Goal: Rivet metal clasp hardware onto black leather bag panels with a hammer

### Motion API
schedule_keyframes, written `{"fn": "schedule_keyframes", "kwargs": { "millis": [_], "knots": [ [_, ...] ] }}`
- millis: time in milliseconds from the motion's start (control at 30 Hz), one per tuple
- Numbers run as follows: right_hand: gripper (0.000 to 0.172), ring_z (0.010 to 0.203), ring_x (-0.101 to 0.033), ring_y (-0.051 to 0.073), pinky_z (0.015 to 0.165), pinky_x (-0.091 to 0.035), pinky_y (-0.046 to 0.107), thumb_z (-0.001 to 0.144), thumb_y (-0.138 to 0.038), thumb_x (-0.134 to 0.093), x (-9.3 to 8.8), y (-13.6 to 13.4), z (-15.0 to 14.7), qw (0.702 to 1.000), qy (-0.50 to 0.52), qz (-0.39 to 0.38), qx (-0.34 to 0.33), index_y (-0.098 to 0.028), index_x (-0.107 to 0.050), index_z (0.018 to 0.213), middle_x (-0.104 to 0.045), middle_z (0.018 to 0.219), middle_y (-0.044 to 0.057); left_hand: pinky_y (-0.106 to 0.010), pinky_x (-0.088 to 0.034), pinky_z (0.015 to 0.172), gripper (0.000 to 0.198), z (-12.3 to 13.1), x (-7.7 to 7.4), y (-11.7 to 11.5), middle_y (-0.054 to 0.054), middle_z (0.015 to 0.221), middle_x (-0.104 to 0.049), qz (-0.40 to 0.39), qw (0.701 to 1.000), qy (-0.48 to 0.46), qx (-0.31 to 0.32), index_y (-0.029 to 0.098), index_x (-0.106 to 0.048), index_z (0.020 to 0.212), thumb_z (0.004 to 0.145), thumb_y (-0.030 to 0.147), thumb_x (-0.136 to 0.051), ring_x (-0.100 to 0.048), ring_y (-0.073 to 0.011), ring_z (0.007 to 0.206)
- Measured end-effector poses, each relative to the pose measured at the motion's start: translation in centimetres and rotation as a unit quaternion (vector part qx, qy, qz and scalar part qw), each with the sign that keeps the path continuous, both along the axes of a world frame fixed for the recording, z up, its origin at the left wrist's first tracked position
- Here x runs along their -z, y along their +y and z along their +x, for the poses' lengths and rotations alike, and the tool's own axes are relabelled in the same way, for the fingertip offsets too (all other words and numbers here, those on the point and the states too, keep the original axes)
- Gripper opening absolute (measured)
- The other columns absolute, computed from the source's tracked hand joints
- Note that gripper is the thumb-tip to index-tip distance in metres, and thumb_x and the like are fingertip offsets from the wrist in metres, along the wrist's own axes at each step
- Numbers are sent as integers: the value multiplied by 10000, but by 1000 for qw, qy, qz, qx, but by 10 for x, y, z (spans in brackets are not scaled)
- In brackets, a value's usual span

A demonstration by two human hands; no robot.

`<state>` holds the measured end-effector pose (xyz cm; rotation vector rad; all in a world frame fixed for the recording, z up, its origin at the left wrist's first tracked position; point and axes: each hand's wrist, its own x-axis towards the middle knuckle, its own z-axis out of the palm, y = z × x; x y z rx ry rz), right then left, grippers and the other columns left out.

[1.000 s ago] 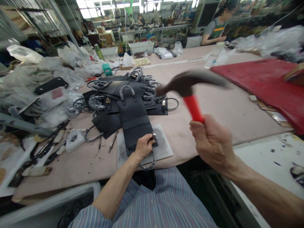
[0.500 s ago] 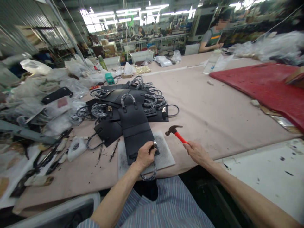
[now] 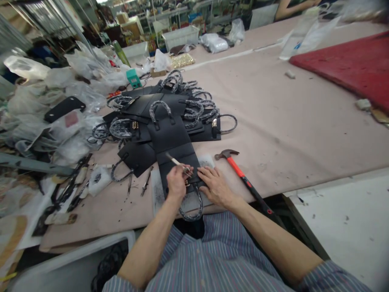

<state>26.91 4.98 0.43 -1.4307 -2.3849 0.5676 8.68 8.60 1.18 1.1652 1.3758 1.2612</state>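
A flat black panel of smooth, leather-like sheet [image 3: 174, 136] lies stretched out ahead of both hands, its near end directly beneath and between them. A small gold-coloured metal fitting [image 3: 187, 183] shows on that end, just beside the left hand's fingers, and a black-and-grey mottled rope handle [image 3: 200, 202] loops toward the body, between the wrists.

The left hand [image 3: 176, 182] is closed around a slim tool with a pale shaft [image 3: 174, 159], which slants away over the panel; whether its lower end meets the fitting cannot be told. The right hand [image 3: 218, 188] grips nothing visible: it lies spread, palm down, fingertips at the panel's right edge. For good work here, the right hand should bear down lightly so the panel lies flat, with fingertips clear of the tool's end, while the left hand steadies the tool before any pressure goes on.

Under the panel, a pale, dark-speckled board [image 3: 157, 192] gives firm backing. To the right of the right hand, a claw hammer with a red-and-black handle [image 3: 238, 168] rests on the pinkish cloth-covered counter [image 3: 273, 117]. Beyond both hands sits a heap of similar black panels with mottled handles [image 3: 136, 109].
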Motion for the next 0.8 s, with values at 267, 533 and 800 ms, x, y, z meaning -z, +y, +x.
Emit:
{"fn": "schedule_keyframes", "kwargs": {
  "millis": [267,533,800],
  "knots": [
    [568,1458,-354,342,1225,-199,577,892,-285,-602,0,0,6,999,32,-5,11,-165,-530,1443,-462,1578,119,-304,-541,651,397,-140,-20,-4,-55,779,-714,-95,966,168,-169,162,-665,837,782,555,-649,-690,-215,706],
    [570,1450,-355,351,1212,-208,589,902,-296,-577,3,-2,6,999,36,7,9,-156,-520,1452,-457,1576,136,-362,-459,657,391,-232,-13,-66,-144,798,-710,-265,727,629,-83,183,-670,782,895,509,-487,-678,-340,813],
    [507,1458,-368,350,1198,-233,630,915,-293,-577,3,0,-8,999,38,8,2,-193,-579,1413,-476,1558,149,-391,-508,868,282,-167,-19,-55,-112,1009,-709,-60,827,557,-55,198,-717,931,946,367,-492,-654,-289,979]
  ]
}}
